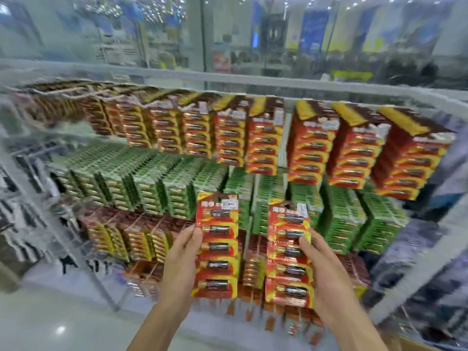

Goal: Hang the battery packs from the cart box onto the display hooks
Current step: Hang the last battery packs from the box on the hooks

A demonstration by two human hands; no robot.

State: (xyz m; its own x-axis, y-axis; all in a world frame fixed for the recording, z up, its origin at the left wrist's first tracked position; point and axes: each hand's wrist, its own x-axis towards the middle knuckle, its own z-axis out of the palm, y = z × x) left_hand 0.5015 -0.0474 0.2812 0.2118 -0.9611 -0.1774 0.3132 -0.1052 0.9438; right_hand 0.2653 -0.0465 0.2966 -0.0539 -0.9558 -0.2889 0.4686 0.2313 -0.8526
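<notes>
My left hand (181,252) grips one red battery strip (217,245) upright at seven o'clock, and my right hand (323,272) grips another strip (288,254) at five. Both are raised before the green hanging packs (152,183).

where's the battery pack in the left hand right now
In the head view, the left hand holds the red battery pack upright at lower centre, in front of the green packs, beside the right hand's pack.

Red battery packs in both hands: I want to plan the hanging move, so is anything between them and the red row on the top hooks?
Nothing visible blocks it. The left hand holds one red pack, the right hand another; open air lies up to the red row.
</notes>
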